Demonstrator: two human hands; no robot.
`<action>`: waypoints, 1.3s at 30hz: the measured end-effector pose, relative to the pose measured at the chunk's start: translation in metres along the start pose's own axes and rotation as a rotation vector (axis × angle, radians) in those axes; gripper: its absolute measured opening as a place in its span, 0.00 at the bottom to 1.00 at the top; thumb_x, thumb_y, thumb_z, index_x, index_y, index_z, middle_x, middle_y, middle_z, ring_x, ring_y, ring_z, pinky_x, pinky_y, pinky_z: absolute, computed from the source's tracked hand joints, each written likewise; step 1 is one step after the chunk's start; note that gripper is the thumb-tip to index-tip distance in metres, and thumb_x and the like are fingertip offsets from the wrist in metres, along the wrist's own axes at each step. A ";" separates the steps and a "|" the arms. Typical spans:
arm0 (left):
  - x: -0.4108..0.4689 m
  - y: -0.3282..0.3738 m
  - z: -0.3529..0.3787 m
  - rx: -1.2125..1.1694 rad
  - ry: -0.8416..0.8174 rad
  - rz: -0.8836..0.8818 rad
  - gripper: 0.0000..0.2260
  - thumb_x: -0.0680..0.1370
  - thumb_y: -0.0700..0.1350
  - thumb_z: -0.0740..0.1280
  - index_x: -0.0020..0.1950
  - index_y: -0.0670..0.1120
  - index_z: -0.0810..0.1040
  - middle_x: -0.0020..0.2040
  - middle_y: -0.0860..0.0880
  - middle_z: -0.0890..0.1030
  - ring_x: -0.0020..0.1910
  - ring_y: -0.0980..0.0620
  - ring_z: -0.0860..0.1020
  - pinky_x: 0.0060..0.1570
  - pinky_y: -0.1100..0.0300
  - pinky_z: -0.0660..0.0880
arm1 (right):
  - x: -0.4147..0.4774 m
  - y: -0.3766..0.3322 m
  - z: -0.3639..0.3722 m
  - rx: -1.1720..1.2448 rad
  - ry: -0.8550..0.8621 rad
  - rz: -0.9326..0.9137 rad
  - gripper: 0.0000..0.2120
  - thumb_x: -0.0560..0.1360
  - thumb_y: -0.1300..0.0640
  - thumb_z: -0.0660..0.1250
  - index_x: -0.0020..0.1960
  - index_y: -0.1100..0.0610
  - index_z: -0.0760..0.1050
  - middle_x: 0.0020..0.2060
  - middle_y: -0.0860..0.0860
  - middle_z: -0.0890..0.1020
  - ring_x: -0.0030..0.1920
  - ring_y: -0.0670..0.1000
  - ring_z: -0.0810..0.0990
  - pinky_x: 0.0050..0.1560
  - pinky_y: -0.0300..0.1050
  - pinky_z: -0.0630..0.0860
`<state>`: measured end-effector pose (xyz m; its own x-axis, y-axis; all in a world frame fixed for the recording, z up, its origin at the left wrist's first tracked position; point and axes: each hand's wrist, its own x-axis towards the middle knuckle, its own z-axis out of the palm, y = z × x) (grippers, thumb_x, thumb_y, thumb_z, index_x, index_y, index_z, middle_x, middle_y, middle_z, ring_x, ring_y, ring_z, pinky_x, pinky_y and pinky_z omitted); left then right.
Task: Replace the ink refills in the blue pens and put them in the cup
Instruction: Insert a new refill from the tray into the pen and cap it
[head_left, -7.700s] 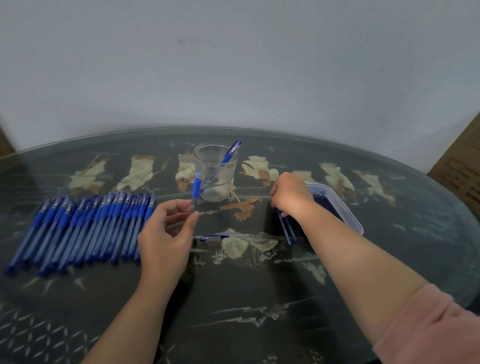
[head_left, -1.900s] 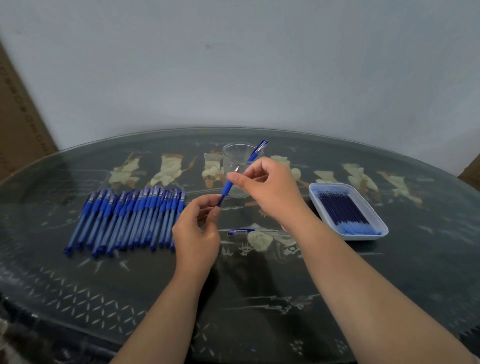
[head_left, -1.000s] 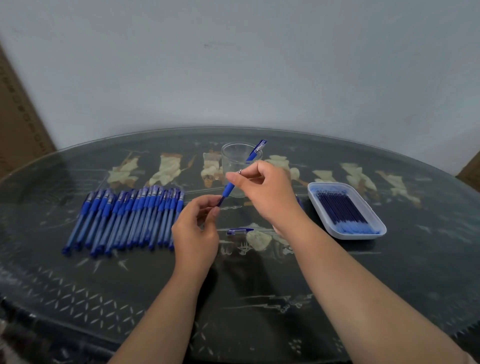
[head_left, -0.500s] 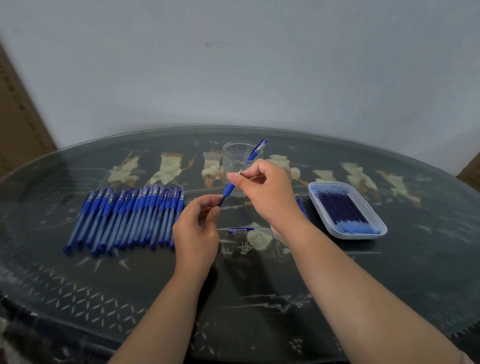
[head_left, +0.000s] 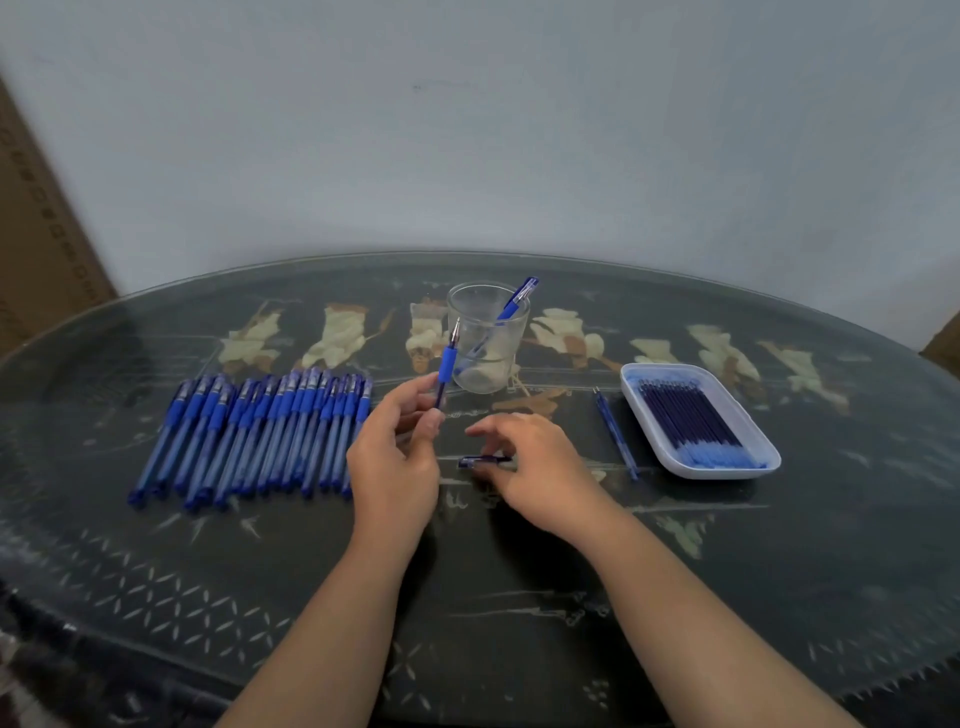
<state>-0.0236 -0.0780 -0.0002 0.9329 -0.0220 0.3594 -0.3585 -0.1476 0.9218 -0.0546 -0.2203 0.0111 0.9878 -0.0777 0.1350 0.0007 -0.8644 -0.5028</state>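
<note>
The step in hand looks like capping: the uncapped blue pen with the clear barrel and blue rubber sleeve (head_left: 445, 370) has its metal tip out and seems reassembled, so it needs its cap before it goes into the cup. To do it well, the left hand (head_left: 395, 460) should keep the pen steady and tip-up, clear of the row of blue capped pens (head_left: 249, 436) lying just to its left on the dark patterned glass-topped table (head_left: 519, 597). The small blue pen cap (head_left: 482, 461) lies flat on the table. It is best pinched at its closed end, turned open-end first and pushed straight along the barrel, so the tip is not bent. The clear plastic cup (head_left: 485, 376), which holds one pen, stands just behind and is light enough to tip over.

The left grip holds the pen's lower barrel between thumb and fingertips, with the pen nearly upright in front of the cup. The right hand (head_left: 537, 462) is low over the table, palm down, its thumb and curved fingers set narrowly around the cap. Whether this grip has closed on the cap, I cannot tell. Further right lie a thin loose blue refill (head_left: 615, 436) and a white plastic tray (head_left: 631, 379) of refills.
</note>
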 end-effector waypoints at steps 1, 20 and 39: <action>0.000 -0.001 0.000 0.003 -0.012 0.000 0.19 0.78 0.35 0.66 0.62 0.56 0.77 0.48 0.55 0.80 0.49 0.59 0.79 0.51 0.66 0.76 | 0.000 0.001 0.002 0.007 0.031 -0.021 0.16 0.75 0.56 0.72 0.62 0.47 0.78 0.44 0.40 0.76 0.51 0.46 0.75 0.61 0.48 0.72; 0.000 -0.007 0.005 0.134 -0.140 0.236 0.25 0.77 0.32 0.66 0.63 0.61 0.75 0.49 0.57 0.78 0.51 0.60 0.77 0.52 0.72 0.73 | -0.005 -0.030 -0.053 1.187 0.590 0.090 0.12 0.77 0.65 0.69 0.57 0.53 0.80 0.46 0.57 0.85 0.47 0.53 0.86 0.47 0.45 0.83; 0.000 -0.003 0.005 0.078 -0.185 0.108 0.25 0.76 0.30 0.67 0.55 0.62 0.77 0.45 0.55 0.79 0.46 0.59 0.78 0.48 0.71 0.74 | 0.003 -0.027 -0.045 0.757 0.405 0.082 0.10 0.76 0.64 0.70 0.52 0.50 0.79 0.43 0.50 0.85 0.42 0.47 0.86 0.47 0.48 0.84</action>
<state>-0.0228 -0.0825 -0.0035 0.8822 -0.2214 0.4155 -0.4593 -0.2107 0.8629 -0.0589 -0.2196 0.0629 0.8577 -0.4212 0.2949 0.1778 -0.2953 -0.9387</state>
